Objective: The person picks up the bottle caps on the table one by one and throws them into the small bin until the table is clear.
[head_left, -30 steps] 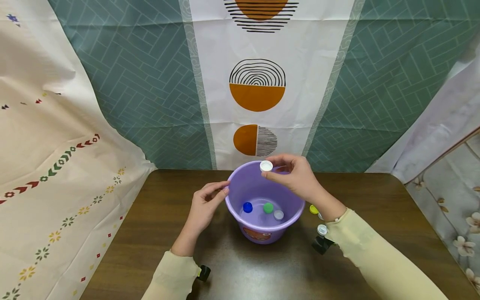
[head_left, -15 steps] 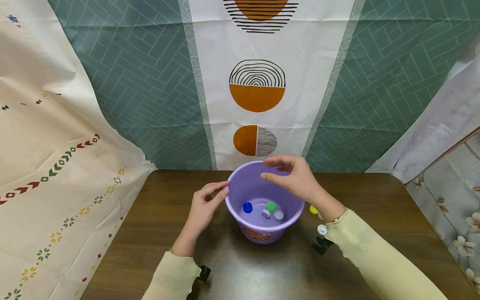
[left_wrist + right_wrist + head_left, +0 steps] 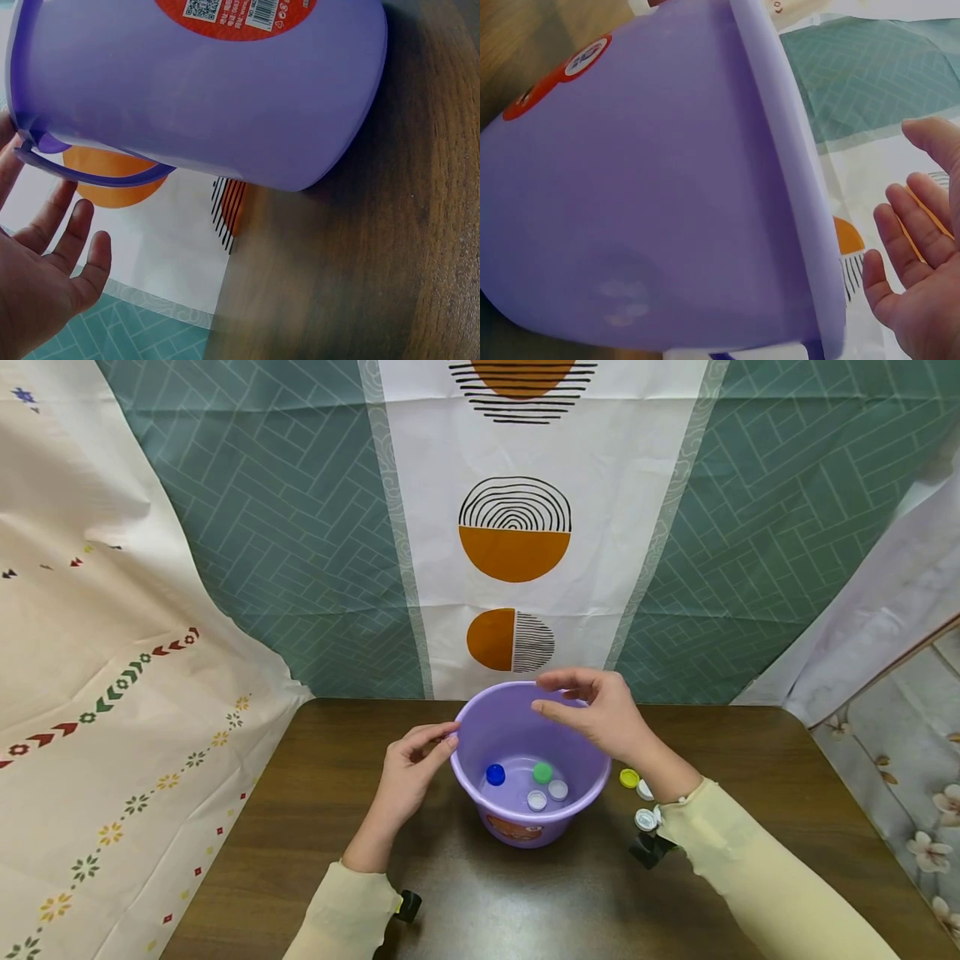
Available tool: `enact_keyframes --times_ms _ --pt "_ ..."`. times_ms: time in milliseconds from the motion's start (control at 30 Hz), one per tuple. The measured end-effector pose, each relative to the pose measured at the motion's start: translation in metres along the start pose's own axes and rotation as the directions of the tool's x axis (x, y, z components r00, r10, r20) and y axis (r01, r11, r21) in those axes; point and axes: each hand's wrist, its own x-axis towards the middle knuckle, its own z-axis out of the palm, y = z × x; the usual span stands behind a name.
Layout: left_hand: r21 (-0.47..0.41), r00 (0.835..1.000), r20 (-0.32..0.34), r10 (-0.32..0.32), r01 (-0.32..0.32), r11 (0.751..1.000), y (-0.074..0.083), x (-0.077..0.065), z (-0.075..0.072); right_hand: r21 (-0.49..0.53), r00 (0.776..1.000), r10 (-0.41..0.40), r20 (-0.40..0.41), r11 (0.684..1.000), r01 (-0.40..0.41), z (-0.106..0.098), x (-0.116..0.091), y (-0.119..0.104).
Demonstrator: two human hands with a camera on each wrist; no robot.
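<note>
A purple plastic bucket (image 3: 517, 723) stands on the table. Inside, on its floor, lie a blue bottle cap (image 3: 495, 774), a green cap (image 3: 542, 772) and two whitish caps, one a white cap (image 3: 537, 801) with its hollow side up, the other a pale cap (image 3: 557, 790). My left hand (image 3: 408, 774) pinches the bucket's left rim between thumb and forefinger; the left wrist view shows its other fingers (image 3: 75, 240) loosely spread below the purple handle (image 3: 112, 178). Over the right side of the rim hovers my right hand (image 3: 600, 714), fingers parted and holding nothing.
Right of the bucket, on the brown table (image 3: 337, 793), lie a yellow cap (image 3: 628, 778), a white cap (image 3: 645, 790) partly behind the wrist, and another white cap (image 3: 645, 819). A patterned cloth (image 3: 300, 527) hangs behind the table.
My right hand has let go of a white cap, which dropped into the bucket and settled near the front. The green cap shifted slightly. The right hand then moved a little right; the left stayed put.
</note>
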Motion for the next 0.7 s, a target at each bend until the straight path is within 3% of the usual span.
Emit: enact_keyframes --times_ms 433,700 --pt "0.008 1.000 -0.006 -0.001 0.001 1.000 0.000 -0.001 0.000 -0.105 0.996 0.031 -0.089 0.994 -0.041 -0.026 -0.013 0.002" --pt "0.006 1.000 -0.006 0.013 -0.013 1.000 -0.002 -0.001 -0.001 -0.140 0.988 0.040 -0.151 0.988 -0.062 -0.052 -0.024 0.034"
